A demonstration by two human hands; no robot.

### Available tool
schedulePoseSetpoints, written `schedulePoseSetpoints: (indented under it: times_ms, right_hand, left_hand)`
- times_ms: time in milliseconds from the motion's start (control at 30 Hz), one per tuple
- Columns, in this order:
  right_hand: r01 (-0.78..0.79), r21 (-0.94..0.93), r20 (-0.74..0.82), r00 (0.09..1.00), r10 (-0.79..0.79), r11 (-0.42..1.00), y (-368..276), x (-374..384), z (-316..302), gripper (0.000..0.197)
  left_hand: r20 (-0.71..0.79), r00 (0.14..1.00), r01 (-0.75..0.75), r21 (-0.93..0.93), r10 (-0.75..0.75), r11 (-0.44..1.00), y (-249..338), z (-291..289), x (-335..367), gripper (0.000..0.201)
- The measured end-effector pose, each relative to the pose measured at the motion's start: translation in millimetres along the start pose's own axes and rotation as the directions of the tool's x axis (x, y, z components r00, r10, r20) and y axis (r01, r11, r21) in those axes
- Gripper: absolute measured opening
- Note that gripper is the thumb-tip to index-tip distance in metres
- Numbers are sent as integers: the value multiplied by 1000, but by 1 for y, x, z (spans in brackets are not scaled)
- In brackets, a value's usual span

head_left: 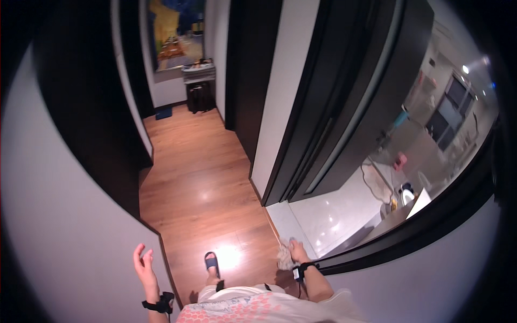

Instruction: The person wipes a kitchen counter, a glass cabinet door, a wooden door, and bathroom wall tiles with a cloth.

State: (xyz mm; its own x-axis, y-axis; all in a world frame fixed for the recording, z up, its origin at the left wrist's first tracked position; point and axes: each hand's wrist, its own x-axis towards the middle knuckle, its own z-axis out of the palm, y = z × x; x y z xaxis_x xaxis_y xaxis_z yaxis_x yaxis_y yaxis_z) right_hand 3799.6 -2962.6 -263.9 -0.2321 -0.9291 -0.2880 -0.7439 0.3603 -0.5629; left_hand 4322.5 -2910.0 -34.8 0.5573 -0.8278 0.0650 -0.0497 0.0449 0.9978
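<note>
My left hand point(144, 266) is raised beside the white wall on the left, fingers apart, with nothing in it. Low at my right side, my right hand point(297, 251) is closed on a crumpled pale cloth point(285, 260), which hangs down near the bathroom threshold. Its fingertips are small and partly hidden. Both wrists carry black straps with small devices. Below, one foot in a dark slipper point(211, 264) stands on the wooden floor point(202, 188).
To the right, a dark door point(371, 107) stands open onto a bathroom with a pale tiled floor point(334, 215) and a scallop-edged mat point(376, 184). Down the hallway are a black bag point(200, 98), a blue mat point(163, 113) and a framed picture point(177, 35). Dark doors line both sides.
</note>
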Motion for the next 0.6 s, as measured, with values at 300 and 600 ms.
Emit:
schedulePoseSetpoints:
  times_ms: [300, 600]
  right_hand:
    - [-249, 282, -15, 964, 264, 926, -28, 14, -1, 27]
    - [-833, 93, 205, 552, 808, 545, 24, -163, -24, 27]
  left_hand:
    - [418, 908, 1, -1, 0, 1000, -8, 150, 214, 33]
    - [745, 666, -16, -37, 38, 999, -7, 333, 242, 27]
